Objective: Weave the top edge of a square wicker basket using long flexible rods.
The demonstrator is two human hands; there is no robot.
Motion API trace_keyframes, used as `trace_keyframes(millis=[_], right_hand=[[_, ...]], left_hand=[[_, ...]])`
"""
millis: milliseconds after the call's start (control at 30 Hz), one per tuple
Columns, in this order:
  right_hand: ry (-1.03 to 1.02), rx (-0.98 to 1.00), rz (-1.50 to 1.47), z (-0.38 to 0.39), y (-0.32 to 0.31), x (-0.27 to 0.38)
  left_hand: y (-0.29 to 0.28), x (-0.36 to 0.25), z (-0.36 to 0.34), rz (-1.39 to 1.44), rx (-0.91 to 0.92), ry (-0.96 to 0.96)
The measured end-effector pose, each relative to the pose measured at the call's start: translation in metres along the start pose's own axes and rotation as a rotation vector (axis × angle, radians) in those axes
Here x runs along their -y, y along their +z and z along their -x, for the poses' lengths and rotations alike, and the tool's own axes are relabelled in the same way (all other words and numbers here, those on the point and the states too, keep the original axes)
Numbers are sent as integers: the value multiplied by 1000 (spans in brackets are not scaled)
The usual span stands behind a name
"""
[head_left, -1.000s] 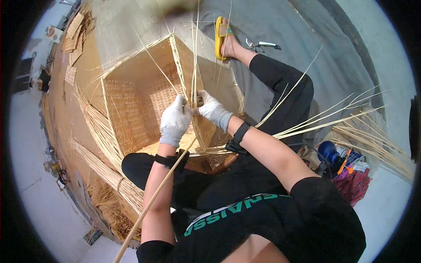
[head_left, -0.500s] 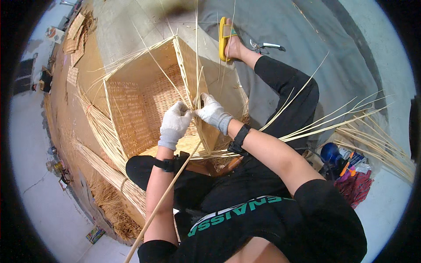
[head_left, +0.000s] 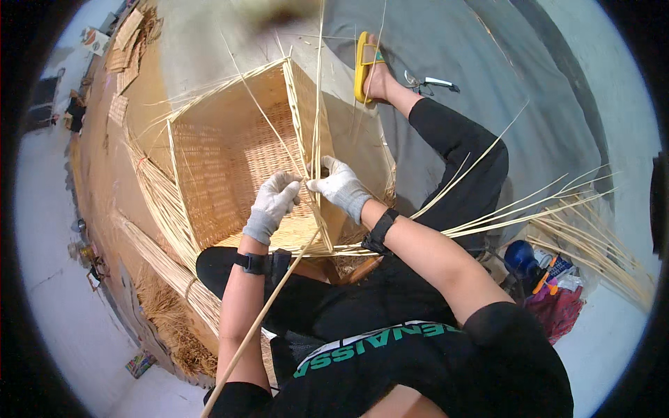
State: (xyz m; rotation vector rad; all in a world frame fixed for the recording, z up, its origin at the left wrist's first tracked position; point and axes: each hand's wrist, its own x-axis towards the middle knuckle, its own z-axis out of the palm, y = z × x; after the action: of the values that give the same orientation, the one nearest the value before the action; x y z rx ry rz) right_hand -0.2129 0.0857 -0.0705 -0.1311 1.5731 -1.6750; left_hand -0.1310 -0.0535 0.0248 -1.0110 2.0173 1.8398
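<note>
Wicker basket [head_left: 205,174] before a seated person [head_left: 432,369]

I see the gloved right hand [head_left: 339,184], its grip clamped on pale canes [head_left: 318,132] at the basket's rim. Just beside, the gloved left hand [head_left: 273,202] has curled fingers; whether that grip pinches anything, I cannot tell.

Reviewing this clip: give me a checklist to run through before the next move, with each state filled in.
1. White-gloved right hand gripping the rim of the tan, woven, box-shaped basket: ok.
2. White-gloved left hand holding something firmly: cannot tell.
3. Long, thin, pale strands clear of the black-trousered leg: not ok, overlapping in view.
4. Yellow open-toed slipper on the foot: ok.
5. White-and-black handheld tool apart from both hands: ok.
</note>
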Motion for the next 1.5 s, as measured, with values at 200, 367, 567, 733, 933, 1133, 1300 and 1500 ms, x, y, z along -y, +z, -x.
trace_keyframes(millis=[200, 367, 567, 733, 933, 1133, 1300, 1500], right_hand=[[20, 51, -15, 5, -3, 8], [-77, 117, 111, -2, -14, 0], [-23, 138, 349, 21, -35, 25], [125, 742, 1210, 101, -21, 66], [-78, 243, 1157, 127, 9, 14], [-41, 274, 1158, 125, 18, 4], [-53, 297, 1115, 123, 10, 22], [-34, 208, 1045, 113, 10, 23]], left_hand=[[-6, 20, -15, 9, 64, -13], [2, 21, -34, 51, 111, 87], [-11, 35, -38, 9, 280, 207], [-12, 50, -31, 66, 362, 193], [16, 39, -32, 303, 207, -59], [14, 49, -35, 282, 127, -21], [3, 39, -24, 95, 100, 16], [2, 30, -28, 82, 123, -32]])
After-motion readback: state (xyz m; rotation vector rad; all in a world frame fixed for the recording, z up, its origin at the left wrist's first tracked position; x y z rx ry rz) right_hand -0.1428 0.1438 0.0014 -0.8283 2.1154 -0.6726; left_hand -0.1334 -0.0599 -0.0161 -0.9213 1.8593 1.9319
